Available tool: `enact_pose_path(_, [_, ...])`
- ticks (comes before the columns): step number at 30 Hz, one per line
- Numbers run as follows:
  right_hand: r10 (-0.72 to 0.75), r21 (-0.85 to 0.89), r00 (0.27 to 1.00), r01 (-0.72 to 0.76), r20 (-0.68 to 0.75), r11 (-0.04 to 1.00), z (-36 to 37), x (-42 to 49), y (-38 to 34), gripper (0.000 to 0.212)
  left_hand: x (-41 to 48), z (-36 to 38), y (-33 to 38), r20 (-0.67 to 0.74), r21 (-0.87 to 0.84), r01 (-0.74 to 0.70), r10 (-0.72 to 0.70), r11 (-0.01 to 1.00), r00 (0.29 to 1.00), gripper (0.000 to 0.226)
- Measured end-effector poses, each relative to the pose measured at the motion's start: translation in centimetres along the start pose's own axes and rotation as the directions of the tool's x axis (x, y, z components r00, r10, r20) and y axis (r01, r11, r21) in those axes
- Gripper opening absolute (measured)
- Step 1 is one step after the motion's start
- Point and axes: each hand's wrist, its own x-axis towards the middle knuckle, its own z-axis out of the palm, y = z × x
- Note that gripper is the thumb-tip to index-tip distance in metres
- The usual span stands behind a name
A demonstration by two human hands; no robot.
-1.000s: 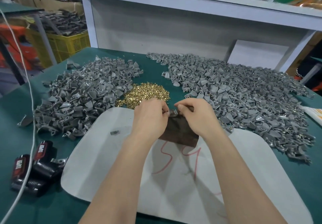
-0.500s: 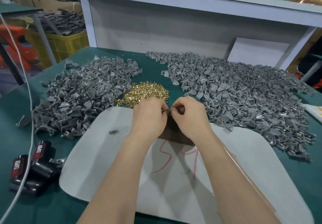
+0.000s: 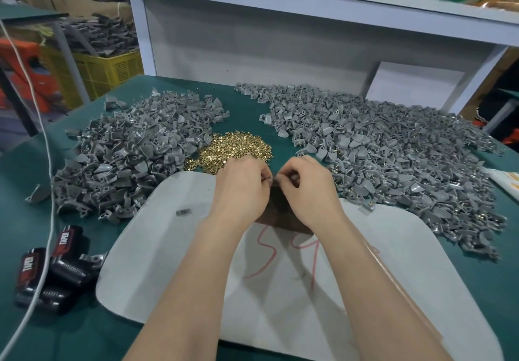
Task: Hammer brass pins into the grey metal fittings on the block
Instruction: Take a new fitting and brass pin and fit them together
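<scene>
**Head view**
- Left hand [image 3: 241, 189] and right hand [image 3: 306, 189]: both curled, fingertips meeting over the far edge of the block [image 3: 280, 209]. Together they pinch a small grey part [image 3: 271, 182].
- The block lies at the far edge of the white mat [image 3: 168, 262].
- The brass pins [image 3: 233, 150] are heaped just beyond that edge.
- Left pile of fittings [image 3: 132, 153], toward the table's [image 3: 33, 197] left edge, shows no brass. Judged unpinned.
- Right pile of fittings [image 3: 393, 153] has brass glints among the pieces nearest the mat. Judged finished.

**Progress (judgement):** mid-batch, with much stock left. The current piece is being seated, not yet struck.

**Hidden or unclear:**
- The pinched part is too small to identify, and I cannot tell whether it carries a pin.
- The hands hide the block's top.
- No hammer is in view.
</scene>
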Motion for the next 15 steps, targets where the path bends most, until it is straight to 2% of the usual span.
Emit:
enact_pose_path(8, [-0.076, -0.188, 0.995, 0.088, 0.067, 0.978, -0.4, 0.2, -1.2, 0.007, -0.1, 0.0, 0.1, -0.015, 0.034, -0.034, 0.035, 0.999, 0.999, 0.016])
enact_pose_path(15, [-0.025, -0.312, 0.983, 0.082, 0.184, 0.946, -1.1, 1.4, -1.9, 0.007, -0.1, 0.1, 0.0, -0.011, 0.061, -0.059, 0.060, 0.996, 0.998, 0.014])
